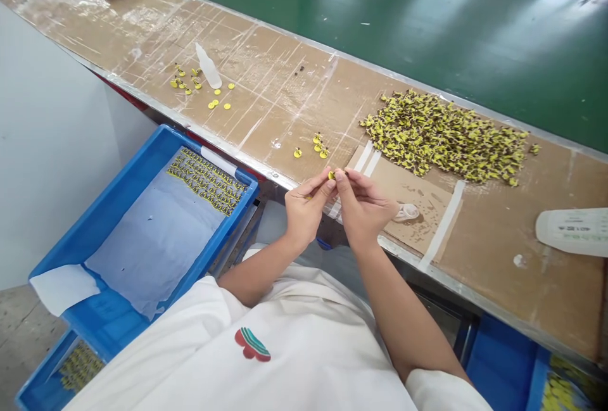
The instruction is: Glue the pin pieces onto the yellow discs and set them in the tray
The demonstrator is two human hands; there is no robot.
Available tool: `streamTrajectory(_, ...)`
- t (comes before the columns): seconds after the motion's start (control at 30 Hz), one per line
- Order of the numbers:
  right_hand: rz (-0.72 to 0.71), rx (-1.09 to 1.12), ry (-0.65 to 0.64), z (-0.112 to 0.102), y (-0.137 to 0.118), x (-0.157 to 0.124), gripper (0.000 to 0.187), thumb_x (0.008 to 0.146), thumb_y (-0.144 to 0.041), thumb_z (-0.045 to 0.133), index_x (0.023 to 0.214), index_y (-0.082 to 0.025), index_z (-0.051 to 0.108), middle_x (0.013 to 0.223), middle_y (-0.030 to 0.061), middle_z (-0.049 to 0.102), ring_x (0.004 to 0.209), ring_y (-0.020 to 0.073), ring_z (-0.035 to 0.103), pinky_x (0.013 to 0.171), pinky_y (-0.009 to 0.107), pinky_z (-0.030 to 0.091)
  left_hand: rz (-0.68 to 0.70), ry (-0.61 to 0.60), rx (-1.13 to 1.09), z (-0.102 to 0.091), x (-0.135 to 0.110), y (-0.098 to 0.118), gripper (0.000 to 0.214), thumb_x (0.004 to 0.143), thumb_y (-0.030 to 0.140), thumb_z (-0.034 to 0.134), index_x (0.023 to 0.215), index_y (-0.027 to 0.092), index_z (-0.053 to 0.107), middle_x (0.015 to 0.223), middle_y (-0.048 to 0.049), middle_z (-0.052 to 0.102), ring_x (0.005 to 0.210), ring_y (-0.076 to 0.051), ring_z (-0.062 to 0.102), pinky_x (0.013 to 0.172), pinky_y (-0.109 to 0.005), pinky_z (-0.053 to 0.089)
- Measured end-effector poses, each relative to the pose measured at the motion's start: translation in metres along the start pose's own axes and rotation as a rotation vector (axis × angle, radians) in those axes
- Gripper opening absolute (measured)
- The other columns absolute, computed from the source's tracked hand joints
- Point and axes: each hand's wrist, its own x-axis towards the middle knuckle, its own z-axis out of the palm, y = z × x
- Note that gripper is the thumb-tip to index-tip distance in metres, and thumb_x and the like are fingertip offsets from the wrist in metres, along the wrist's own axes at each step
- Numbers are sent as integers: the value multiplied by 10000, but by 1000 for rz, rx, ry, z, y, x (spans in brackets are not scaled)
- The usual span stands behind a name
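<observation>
My left hand (304,209) and my right hand (363,211) meet at the table's front edge, fingertips pinched together. Between them shows a small yellow disc (331,175), gripped by the left fingers. A tiny dark bit peeks out at the right fingertips; the fingers mostly hide it. Just beyond the hands stand several small yellow-and-dark figures on round bases (318,144). To the right lies a large heap of small yellow-and-dark pieces (446,135). Beside my right hand, a small clear dish (406,211) rests on a taped cardboard sheet (422,192) with wet-looking spots.
A white squeeze bottle (208,68) lies farther left among loose yellow discs (227,106) and figures. A blue tray (95,240) at lower left holds rows of figures (209,180) on a pale sheet. A white bottle (574,231) lies right. Green surface (403,25) runs behind.
</observation>
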Motion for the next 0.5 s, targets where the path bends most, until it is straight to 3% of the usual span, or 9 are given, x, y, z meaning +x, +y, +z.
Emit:
streamTrajectory(0.17, 27, 62, -28, 7, 5, -2, 226, 764, -292, 840, 952, -182, 778, 932, 49, 795, 828, 160, 765, 805, 281, 637, 22, 29, -49, -3, 6, -4, 347, 718, 263, 864, 1057, 234, 795, 1078, -34, 793, 993, -156, 734, 989, -325, 563)
streamTrajectory(0.37, 119, 61, -46, 7, 4, 5, 273, 771, -368, 833, 959, -181, 768, 937, 51, 794, 837, 186, 768, 794, 324, 651, 21, -1, 3, -7, 6, -4, 457, 688, 224, 881, 1129, 198, 767, 1135, -72, 777, 1053, -195, 733, 1074, -371, 510)
streamTrajectory(0.5, 25, -63, -41, 1, 12, 14, 270, 785, -376, 819, 972, -187, 769, 921, 43, 794, 821, 188, 764, 810, 339, 639, -53, -5, -46, -13, 7, 7, 360, 754, 226, 832, 1102, 172, 758, 1111, -82, 775, 1044, -206, 742, 1054, -374, 525)
